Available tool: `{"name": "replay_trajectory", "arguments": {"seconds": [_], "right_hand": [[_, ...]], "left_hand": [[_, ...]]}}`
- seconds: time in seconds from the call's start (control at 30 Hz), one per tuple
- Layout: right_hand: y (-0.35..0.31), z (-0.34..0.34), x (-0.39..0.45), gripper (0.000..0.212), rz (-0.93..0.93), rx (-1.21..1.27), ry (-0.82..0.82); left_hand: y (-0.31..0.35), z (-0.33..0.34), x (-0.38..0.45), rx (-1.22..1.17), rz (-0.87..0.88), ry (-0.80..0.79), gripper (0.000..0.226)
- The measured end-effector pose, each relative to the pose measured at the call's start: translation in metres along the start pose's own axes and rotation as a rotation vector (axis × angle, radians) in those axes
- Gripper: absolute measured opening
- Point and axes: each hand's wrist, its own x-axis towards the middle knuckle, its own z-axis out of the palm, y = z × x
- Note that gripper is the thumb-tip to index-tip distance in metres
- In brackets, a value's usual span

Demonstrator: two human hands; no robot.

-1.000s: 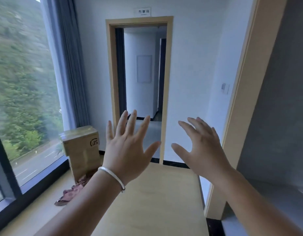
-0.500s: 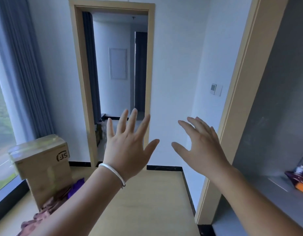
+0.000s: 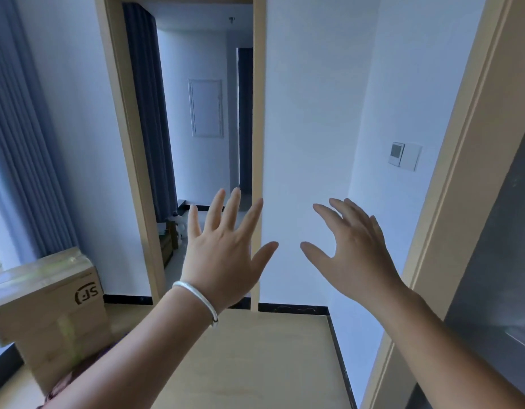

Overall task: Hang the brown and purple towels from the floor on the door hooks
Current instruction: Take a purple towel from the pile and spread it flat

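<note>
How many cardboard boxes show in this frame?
1. The taped cardboard box with the SF logo stands on the floor at lower left, by the window and curtain. The left arm hides part of its base, so anything beside it may be covered.

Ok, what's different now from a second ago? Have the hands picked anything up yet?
Nothing picked up. The view has swung right: the window has nearly slid out of frame, and the box and doorway sit further left. Only a scrap of the towels shows at the bottom edge below the box. The left hand and right hand stay raised, fingers spread, holding nothing.
</note>
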Motion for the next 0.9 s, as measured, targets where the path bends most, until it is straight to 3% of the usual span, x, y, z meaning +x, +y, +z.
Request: {"name": "replay_trajectory", "arguments": {"seconds": [0.5, 0.9], "right_hand": [[0.128, 0.085, 0.162, 0.063, -0.021, 0.014, -0.027], [0.147, 0.211, 0.31, 0.065, -0.022, -0.047, -0.075]], "left_hand": [[0.022, 0.125, 0.182, 0.011, -0.018, 0.0, 0.075], [-0.056, 0.25, 0.316, -0.05, -0.035, 0.007, 0.073]]}}
